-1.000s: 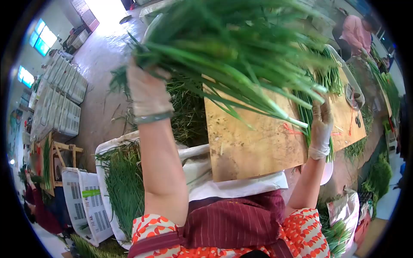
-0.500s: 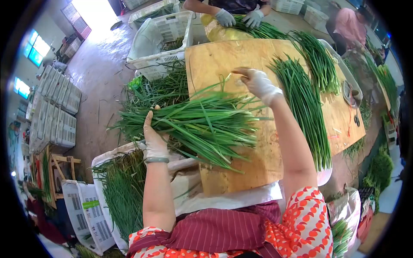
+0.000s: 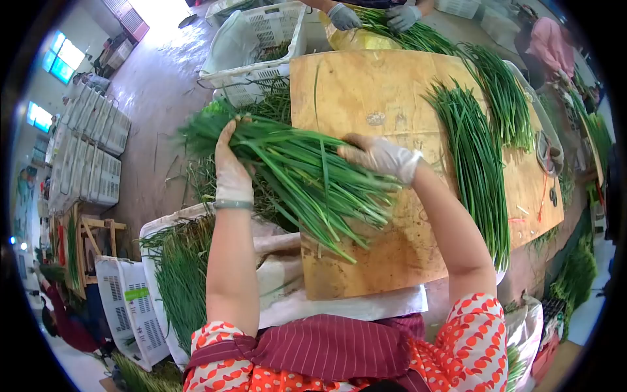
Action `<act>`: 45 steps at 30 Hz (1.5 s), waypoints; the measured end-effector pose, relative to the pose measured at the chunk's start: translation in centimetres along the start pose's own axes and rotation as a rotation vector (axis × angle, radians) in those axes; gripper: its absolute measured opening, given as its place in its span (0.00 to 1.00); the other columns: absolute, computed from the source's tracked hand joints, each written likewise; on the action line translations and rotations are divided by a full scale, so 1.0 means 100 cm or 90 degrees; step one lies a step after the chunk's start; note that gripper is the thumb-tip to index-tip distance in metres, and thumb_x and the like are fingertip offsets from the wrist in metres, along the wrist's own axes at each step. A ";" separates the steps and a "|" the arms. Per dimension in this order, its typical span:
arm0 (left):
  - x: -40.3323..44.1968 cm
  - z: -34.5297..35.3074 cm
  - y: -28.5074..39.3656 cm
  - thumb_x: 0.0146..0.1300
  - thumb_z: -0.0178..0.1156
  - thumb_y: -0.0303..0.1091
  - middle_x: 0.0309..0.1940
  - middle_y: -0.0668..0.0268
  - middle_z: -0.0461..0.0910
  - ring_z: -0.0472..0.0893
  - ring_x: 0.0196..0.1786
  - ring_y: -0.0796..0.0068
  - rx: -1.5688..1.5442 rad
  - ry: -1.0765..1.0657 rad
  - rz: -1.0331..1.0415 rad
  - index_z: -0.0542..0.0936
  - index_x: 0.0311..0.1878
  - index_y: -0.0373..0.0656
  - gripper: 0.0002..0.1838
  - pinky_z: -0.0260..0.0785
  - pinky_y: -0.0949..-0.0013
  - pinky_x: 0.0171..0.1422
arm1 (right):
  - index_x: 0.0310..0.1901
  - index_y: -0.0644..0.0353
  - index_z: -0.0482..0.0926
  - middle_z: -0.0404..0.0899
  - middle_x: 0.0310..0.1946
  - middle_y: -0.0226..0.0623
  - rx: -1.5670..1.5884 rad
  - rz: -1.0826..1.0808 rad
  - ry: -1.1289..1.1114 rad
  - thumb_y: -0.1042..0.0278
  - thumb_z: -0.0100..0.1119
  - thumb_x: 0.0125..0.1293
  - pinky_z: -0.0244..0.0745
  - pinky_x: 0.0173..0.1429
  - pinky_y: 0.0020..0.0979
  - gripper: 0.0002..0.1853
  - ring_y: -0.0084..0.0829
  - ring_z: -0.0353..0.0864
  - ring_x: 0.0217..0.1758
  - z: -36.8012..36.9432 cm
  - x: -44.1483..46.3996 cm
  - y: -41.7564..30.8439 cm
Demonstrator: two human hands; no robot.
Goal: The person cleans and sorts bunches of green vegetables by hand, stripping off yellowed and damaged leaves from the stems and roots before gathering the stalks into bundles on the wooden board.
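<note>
My gloved left hand (image 3: 232, 163) is wrapped round a thick bunch of long green chives (image 3: 294, 163). The leafy end sticks out to the left and is blurred; the pale stem ends fan out over the left part of the wooden board (image 3: 366, 274). At the bunch's upper right edge is my gloved right hand (image 3: 379, 157), its fingers stretched left across the stems and its thumb hidden. Further right on the board lies a long pile of chives (image 3: 470, 163), with another bundle (image 3: 499, 98) behind it.
Loose leaves (image 3: 274, 104) heap left of the board, near a white crate (image 3: 251, 49). Another white crate (image 3: 150, 228) with greens stands at my lower left. Across the board, a co-worker's gloved hands (image 3: 403, 18) handle chives. Scissors (image 3: 553, 195) lie at the board's right edge.
My left hand has lifted and shifted the bunch slightly up, its leafy end rising. My right hand has come down and left onto the stems from above the board.
</note>
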State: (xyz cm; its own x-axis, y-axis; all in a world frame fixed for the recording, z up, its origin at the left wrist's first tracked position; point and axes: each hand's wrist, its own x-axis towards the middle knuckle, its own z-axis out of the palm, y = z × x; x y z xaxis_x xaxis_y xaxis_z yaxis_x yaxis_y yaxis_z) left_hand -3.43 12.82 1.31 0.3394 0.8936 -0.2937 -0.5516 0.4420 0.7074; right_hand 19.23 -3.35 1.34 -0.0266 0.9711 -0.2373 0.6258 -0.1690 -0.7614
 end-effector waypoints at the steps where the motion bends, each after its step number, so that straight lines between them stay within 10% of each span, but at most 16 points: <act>1: 0.004 0.013 0.000 0.57 0.56 0.35 0.37 0.63 0.80 0.79 0.39 0.68 0.015 0.014 0.016 0.77 0.38 0.44 0.08 0.72 0.64 0.47 | 0.62 0.64 0.59 0.72 0.52 0.51 0.100 -0.064 0.007 0.39 0.49 0.60 0.62 0.61 0.32 0.39 0.44 0.70 0.57 0.004 -0.009 0.001; 10: 0.028 0.123 -0.043 0.59 0.56 0.38 0.42 0.62 0.77 0.76 0.42 0.67 0.091 -0.087 -0.047 0.73 0.46 0.41 0.15 0.70 0.63 0.48 | 0.62 0.63 0.60 0.74 0.48 0.37 0.476 0.077 0.202 0.66 0.64 0.56 0.68 0.53 0.25 0.34 0.25 0.73 0.48 0.014 -0.057 0.012; 13: 0.060 0.107 -0.077 0.59 0.57 0.41 0.63 0.58 0.60 0.61 0.63 0.64 0.218 -0.093 -0.120 0.64 0.60 0.40 0.28 0.56 0.58 0.63 | 0.59 0.63 0.63 0.76 0.47 0.42 0.336 0.080 0.302 0.61 0.63 0.57 0.70 0.52 0.29 0.31 0.32 0.76 0.47 0.022 -0.051 0.048; 15: 0.113 0.066 -0.095 0.58 0.58 0.43 0.64 0.59 0.59 0.60 0.63 0.61 0.253 -0.204 -0.173 0.61 0.64 0.46 0.32 0.56 0.52 0.62 | 0.58 0.65 0.65 0.76 0.47 0.49 0.099 0.292 0.345 0.52 0.62 0.56 0.68 0.54 0.34 0.33 0.42 0.75 0.50 0.019 -0.056 0.030; 19: 0.018 0.086 -0.034 0.57 0.56 0.44 0.60 0.60 0.62 0.68 0.55 0.65 0.594 -0.223 -0.126 0.43 0.70 0.51 0.43 0.65 0.52 0.50 | 0.58 0.66 0.64 0.75 0.47 0.53 0.062 0.300 0.395 0.49 0.64 0.52 0.66 0.56 0.34 0.38 0.47 0.74 0.52 0.030 -0.054 0.041; 23: -0.051 0.062 -0.015 0.60 0.54 0.41 0.65 0.55 0.58 0.64 0.63 0.60 0.609 -0.149 0.031 0.35 0.70 0.49 0.45 0.56 0.52 0.61 | 0.58 0.69 0.62 0.74 0.47 0.57 0.130 0.206 0.366 0.49 0.65 0.50 0.67 0.54 0.39 0.40 0.50 0.73 0.51 0.031 -0.064 0.004; 24: -0.065 0.049 -0.024 0.59 0.53 0.39 0.70 0.49 0.36 0.48 0.70 0.53 0.574 -0.156 0.048 0.34 0.70 0.48 0.45 0.49 0.52 0.68 | 0.59 0.68 0.61 0.74 0.47 0.55 0.082 0.241 0.366 0.50 0.66 0.49 0.68 0.54 0.37 0.41 0.48 0.74 0.51 0.038 -0.059 0.004; 26: -0.090 0.020 -0.044 0.60 0.55 0.39 0.69 0.46 0.42 0.58 0.66 0.57 0.524 -0.105 0.011 0.32 0.70 0.46 0.47 0.48 0.48 0.67 | 0.61 0.67 0.60 0.75 0.48 0.53 0.027 0.254 0.366 0.53 0.67 0.48 0.69 0.53 0.33 0.42 0.43 0.76 0.51 0.052 -0.057 -0.003; 31: -0.128 -0.004 -0.090 0.54 0.63 0.25 0.55 0.56 0.68 0.72 0.51 0.74 0.268 -0.150 -0.071 0.33 0.69 0.38 0.52 0.64 0.74 0.58 | 0.63 0.67 0.55 0.73 0.50 0.52 0.223 0.148 0.304 0.58 0.65 0.51 0.69 0.55 0.34 0.42 0.43 0.75 0.51 0.098 -0.058 -0.023; 33: -0.131 -0.007 -0.087 0.56 0.60 0.23 0.48 0.64 0.74 0.74 0.43 0.78 0.219 -0.124 -0.054 0.44 0.69 0.39 0.43 0.68 0.76 0.51 | 0.63 0.66 0.55 0.73 0.51 0.48 0.738 0.011 0.339 0.68 0.62 0.56 0.69 0.55 0.33 0.35 0.38 0.74 0.51 0.112 -0.063 -0.036; 36: -0.133 -0.020 -0.086 0.62 0.52 0.22 0.47 0.69 0.75 0.75 0.43 0.78 0.135 -0.120 -0.077 0.63 0.63 0.42 0.25 0.70 0.76 0.47 | 0.64 0.65 0.53 0.71 0.51 0.46 0.611 0.056 0.408 0.73 0.59 0.58 0.68 0.56 0.33 0.35 0.37 0.72 0.51 0.097 -0.076 -0.027; 41: -0.126 -0.040 -0.095 0.66 0.49 0.28 0.49 0.68 0.75 0.75 0.44 0.77 0.162 -0.163 -0.047 0.63 0.63 0.44 0.22 0.70 0.74 0.47 | 0.63 0.64 0.57 0.69 0.51 0.55 -0.073 0.227 0.606 0.57 0.60 0.54 0.66 0.57 0.40 0.37 0.55 0.69 0.53 0.081 -0.083 0.025; 45: -0.134 -0.033 -0.082 0.65 0.51 0.46 0.56 0.63 0.70 0.73 0.51 0.73 0.192 -0.060 -0.116 0.61 0.65 0.42 0.29 0.68 0.69 0.52 | 0.58 0.52 0.67 0.69 0.54 0.46 -0.139 0.003 0.668 0.62 0.61 0.54 0.68 0.55 0.37 0.28 0.47 0.72 0.53 0.076 -0.088 -0.014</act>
State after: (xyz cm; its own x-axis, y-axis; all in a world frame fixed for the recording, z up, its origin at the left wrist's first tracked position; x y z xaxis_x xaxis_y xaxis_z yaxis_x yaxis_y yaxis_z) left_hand -5.97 -2.49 -2.63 0.4879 0.7849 -0.3819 -0.2305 0.5379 0.8109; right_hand 12.68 -12.96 -0.08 0.5942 0.6482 0.4762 0.7529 -0.2400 -0.6128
